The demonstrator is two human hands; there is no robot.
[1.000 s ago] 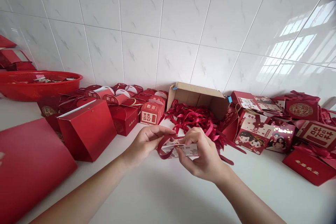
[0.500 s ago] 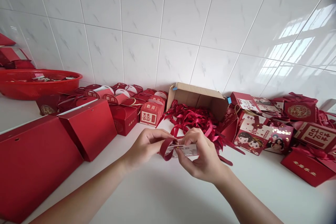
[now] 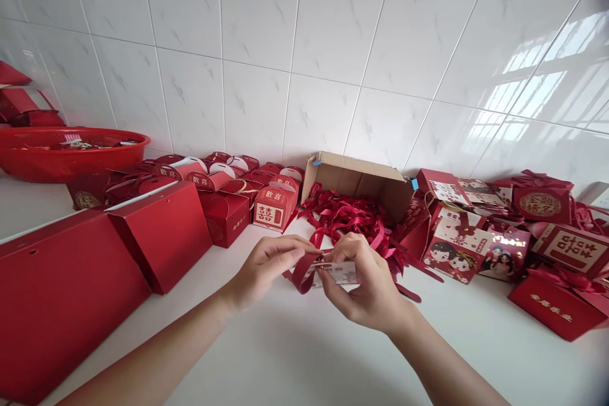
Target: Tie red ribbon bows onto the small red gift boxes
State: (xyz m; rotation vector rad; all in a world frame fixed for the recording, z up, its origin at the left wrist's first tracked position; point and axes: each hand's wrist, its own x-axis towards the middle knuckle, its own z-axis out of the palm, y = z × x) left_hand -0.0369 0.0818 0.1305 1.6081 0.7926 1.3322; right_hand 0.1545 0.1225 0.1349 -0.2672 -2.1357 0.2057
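A small printed box (image 3: 343,273) in pale and red tones stands on the white table in front of me, partly hidden by my fingers. From its top a dark red strap (image 3: 302,271) curves out in a loop. My left hand (image 3: 271,266) pinches the upper part of this strap between thumb and fingers. On the other side, my right hand (image 3: 364,282) grips the top edge of the box, its thumb near a small gold fastener. Behind both hands lies a tangled heap of red ribbons (image 3: 352,212), spilling from a cardboard box (image 3: 371,171).
Large red boxes (image 3: 162,235) stand at the left, with a red plastic basket (image 3: 71,162) behind. Smaller red gift boxes (image 3: 271,206) line the tiled wall. More decorated boxes (image 3: 459,254) are piled at the right on the white table (image 3: 285,355).
My left thumb and fingers have shifted slightly up along the strap loop. My right hand stays almost where it was on the box.
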